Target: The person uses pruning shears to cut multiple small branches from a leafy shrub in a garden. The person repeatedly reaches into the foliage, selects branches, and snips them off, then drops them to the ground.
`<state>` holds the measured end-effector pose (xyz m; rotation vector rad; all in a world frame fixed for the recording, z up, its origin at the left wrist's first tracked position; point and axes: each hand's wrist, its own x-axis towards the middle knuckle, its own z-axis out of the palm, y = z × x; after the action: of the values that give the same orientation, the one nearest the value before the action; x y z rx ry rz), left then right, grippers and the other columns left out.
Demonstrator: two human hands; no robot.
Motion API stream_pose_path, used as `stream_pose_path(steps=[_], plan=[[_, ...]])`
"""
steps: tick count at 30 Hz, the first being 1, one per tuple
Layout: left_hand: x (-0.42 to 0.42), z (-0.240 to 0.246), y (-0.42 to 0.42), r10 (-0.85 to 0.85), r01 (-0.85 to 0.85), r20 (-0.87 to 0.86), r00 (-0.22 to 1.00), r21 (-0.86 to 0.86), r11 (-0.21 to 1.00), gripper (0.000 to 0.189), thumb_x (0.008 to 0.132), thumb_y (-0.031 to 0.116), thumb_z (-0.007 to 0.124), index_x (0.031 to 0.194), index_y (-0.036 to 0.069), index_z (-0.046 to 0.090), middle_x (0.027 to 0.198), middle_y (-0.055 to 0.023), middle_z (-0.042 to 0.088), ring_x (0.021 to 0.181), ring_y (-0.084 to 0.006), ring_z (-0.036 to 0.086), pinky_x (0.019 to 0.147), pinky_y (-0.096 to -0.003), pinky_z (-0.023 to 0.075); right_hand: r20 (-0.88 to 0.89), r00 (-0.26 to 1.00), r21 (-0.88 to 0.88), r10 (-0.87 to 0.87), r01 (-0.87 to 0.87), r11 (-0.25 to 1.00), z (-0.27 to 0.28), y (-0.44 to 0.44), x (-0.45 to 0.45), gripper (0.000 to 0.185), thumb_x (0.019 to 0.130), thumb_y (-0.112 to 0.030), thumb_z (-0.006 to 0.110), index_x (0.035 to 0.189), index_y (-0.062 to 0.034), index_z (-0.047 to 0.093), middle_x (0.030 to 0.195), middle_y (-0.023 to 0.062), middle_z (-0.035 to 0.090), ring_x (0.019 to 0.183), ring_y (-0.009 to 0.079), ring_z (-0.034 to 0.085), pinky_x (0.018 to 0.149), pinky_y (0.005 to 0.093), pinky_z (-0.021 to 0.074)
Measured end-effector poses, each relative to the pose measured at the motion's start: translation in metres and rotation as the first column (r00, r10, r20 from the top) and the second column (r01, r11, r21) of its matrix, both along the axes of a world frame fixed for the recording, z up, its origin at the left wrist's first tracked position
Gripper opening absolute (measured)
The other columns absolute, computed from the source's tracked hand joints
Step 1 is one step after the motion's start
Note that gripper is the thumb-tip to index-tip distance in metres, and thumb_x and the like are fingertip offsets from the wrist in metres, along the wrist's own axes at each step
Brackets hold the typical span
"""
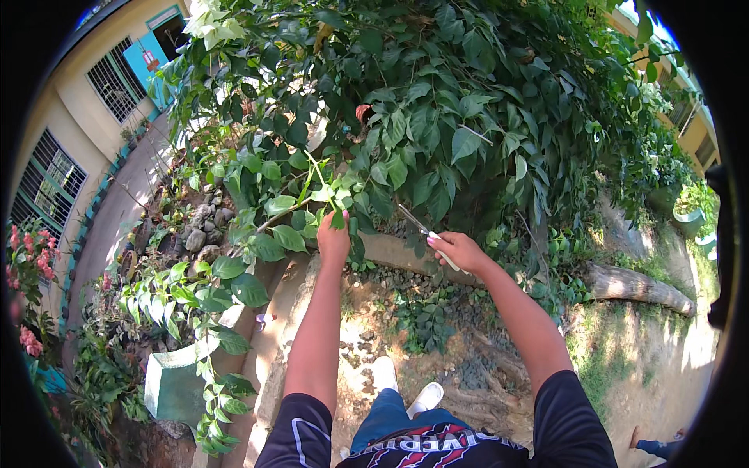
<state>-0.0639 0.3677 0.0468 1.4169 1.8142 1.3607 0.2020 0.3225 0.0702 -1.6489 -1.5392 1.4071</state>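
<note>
My left hand is closed around a green leafy stem at the near side of a large shrub. Light green leaves spread above the fingers. To the right, my right hand grips a pair of scissors with pale handles. Their metal blades point up and left towards the foliage, apart from the stem in my left hand. A long leafy branch passes left of my left hand, and leafy shoots hang down at the lower left.
A concrete curb runs below the shrub. Cut leafy sprigs lie on the ground near my shoes. Stones and a pale green concrete block are at left. A log lies at right. Another person's leg shows at lower right.
</note>
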Motion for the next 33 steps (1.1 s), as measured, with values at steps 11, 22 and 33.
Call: stream_pose_path(steps=[11,22,33], plan=[[-0.023,-0.054,0.021,-0.141,0.167,0.175,0.974,-0.142,0.976,0.030,0.084,0.031,0.057,0.098,0.004,0.060,0.083,-0.0187,0.061,0.073,-0.0287,0.056,0.067,-0.0371,0.0422,0.259,0.965,0.080,0.027,-0.049,0.996,0.013,0.062,-0.039,0.060,0.076,-0.057,0.056,0.102,-0.0027,0.064,0.082,0.0122,0.064,0.074,0.0231,0.062,0.069,0.0347,0.0467],[-0.003,-0.044,0.009,-0.289,0.362,0.326,0.900,-0.188,0.913,0.023,0.086,0.021,0.058,0.102,0.005,0.063,0.076,-0.0037,0.061,0.071,-0.0110,0.052,0.066,-0.0266,0.0412,0.441,0.894,0.183,0.078,-0.174,0.968,0.024,0.088,-0.049,0.066,0.076,-0.062,0.049,0.113,-0.0075,0.058,0.110,0.0178,0.059,0.103,0.0347,0.054,0.087,0.0388,0.0420],[-0.014,-0.049,0.024,-0.098,0.118,-0.209,0.973,0.083,0.990,0.020,0.085,0.019,0.055,0.101,0.009,0.061,0.100,-0.0090,0.052,0.088,-0.0280,0.048,0.076,-0.0366,0.0398,0.388,0.917,0.228,0.090,-0.190,0.955,0.022,0.088,-0.054,0.063,0.078,-0.058,0.050,0.113,-0.0064,0.058,0.112,0.0172,0.058,0.104,0.0330,0.053,0.087,0.0381,0.0415]])
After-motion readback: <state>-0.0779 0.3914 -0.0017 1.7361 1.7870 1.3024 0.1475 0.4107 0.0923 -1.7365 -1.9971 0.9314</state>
